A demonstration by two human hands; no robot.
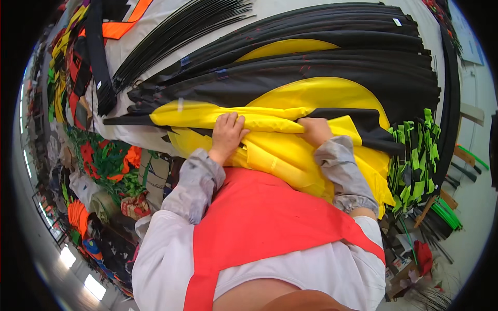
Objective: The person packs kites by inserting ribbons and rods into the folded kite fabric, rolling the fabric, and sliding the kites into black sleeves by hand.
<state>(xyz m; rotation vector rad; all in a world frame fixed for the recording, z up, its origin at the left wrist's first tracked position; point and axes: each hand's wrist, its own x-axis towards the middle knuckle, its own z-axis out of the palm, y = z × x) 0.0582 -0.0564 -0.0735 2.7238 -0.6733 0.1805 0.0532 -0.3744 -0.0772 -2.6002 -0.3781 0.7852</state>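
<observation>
A yellow and black fabric piece (282, 155) lies bunched in front of me, its near part hanging over the table edge against my red apron. My left hand (227, 136) is closed on the folded yellow strip, fingertips over its top; the thumb side is partly hidden. To the right, my right hand (315, 130) grips the same fabric, its fingers tucked around the fold and mostly out of sight. Just beyond both hands lies a stack of black panels (337, 72) with rounded yellow insets, layered in long folds.
Thin black rods (176, 36) lie bundled at the far left, near orange and black straps (122, 28). Lime-green and black strips (415, 160) hang in a bunch at the right. Coloured cords and scraps (111, 160) pile up on the left. Green-tipped rods (446, 212) lie lower right.
</observation>
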